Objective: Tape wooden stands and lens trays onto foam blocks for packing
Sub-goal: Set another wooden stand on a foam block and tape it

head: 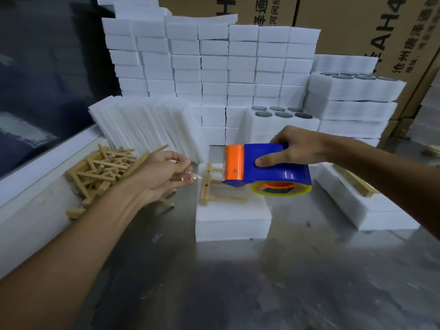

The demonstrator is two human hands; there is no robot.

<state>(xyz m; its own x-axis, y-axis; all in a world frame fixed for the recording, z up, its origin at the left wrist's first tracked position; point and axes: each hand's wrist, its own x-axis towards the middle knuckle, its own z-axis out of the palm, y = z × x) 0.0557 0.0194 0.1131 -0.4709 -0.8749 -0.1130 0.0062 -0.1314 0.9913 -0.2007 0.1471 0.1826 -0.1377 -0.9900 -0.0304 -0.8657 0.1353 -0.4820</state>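
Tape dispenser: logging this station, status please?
Right hand grips tape dispenser; left hand pinches tape end. Wooden stand lies on foam block. Nothing in the way.

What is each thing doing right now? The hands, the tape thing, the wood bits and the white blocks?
Left hand: pinching the loose end of clear tape.
Right hand: gripping the tape dispenser, held above the block.
Wooden stand: lying flat on the foam block.
Wooden stands pile: loose heap on the table.
Foam block at right: has a wooden stand on top.
Foam stacks: piled behind.
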